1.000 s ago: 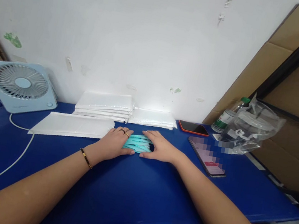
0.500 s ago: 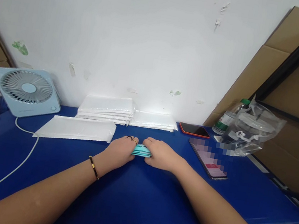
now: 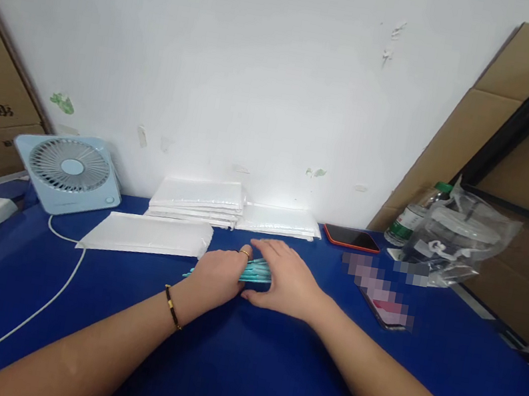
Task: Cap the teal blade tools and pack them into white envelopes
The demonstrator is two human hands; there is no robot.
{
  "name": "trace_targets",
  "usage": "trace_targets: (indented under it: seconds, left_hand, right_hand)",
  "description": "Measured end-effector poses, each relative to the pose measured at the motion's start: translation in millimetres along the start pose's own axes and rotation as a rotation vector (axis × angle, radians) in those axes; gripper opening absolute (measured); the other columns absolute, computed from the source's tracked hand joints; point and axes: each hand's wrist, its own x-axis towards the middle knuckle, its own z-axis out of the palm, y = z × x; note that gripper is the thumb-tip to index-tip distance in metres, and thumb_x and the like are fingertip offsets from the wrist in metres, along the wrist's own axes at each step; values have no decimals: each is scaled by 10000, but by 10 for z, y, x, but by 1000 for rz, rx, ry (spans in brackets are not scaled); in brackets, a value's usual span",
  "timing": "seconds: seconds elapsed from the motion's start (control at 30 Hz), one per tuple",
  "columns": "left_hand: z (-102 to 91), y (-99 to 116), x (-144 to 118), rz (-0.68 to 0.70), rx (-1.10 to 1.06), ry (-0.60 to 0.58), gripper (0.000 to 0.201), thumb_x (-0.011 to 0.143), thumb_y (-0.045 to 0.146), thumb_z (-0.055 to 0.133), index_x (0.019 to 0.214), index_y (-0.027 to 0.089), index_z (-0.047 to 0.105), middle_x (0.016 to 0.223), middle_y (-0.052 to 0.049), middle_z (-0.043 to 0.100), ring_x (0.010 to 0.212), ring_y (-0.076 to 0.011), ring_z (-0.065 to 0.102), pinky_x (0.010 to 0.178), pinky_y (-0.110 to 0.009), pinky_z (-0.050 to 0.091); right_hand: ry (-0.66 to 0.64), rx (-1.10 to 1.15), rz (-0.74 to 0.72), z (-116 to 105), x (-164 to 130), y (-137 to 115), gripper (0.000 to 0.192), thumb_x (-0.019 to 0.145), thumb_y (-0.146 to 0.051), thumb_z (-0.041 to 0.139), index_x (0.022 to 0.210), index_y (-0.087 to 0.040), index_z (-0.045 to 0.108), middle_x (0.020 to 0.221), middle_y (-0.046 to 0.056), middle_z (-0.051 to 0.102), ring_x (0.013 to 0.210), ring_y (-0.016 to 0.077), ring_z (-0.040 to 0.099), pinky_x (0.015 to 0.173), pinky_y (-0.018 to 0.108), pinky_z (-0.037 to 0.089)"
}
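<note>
Here, our left hand [image 3: 218, 278] is wrapped firmly round the teal stack [image 3: 257, 272], whose far-left tip pokes out behind it. Our right hand [image 3: 293, 284] is half open, thumb and fingers curved apart at the stack's right end; we cannot tell whether it touches. The stack sits mid-bench, between our hands. Towards us, a broad blue stretch of bench [image 3: 256, 366] runs to the near edge. The white packet [image 3: 151, 235] ends near our left hand, while the pixelated phone [image 3: 375, 291] lies right of our right.
</note>
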Motion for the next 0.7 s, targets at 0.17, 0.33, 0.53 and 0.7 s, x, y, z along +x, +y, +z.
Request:
trace_targets:
  seconds: [0.17,0.33,0.53,0.7]
  left_hand:
    - [-81,100,-55,-9,74,46,319,773,148,394,1089,174,426,710,-68,642,668,-247,635,575,-326,456]
    - [-165,-85,-55,-41,93,-5,147,739,257,468,857,201,535,719,-79,647,678,-272,633,576,-353,453]
    - [-135,16,-33,-34,95,42,190,814,232,394,848,169,570,732,-111,645,679,-269,633,578,-355,445]
    - [-227,-62,-73,-39,-99,54,255,784,372,519,975,214,579,863,-84,658,826,-269,623,703,-376,464]
  right_hand:
    - [-169,-325,167,60,26,-61,194,737,-175,506,929,-174,538,874,77,634,747,229,608,639,319,422]
    - [-150,-417,198,29,43,-53,133,761,-200,507,892,-187,516,876,72,633,734,215,612,597,287,390]
    - [-115,-414,193,21,44,-103,134,729,-267,542,852,-218,562,798,55,652,782,243,608,642,309,390]
    - [-191,-383,252,57,42,-68,186,776,-323,501,910,-238,598,840,67,672,745,247,629,623,311,400]
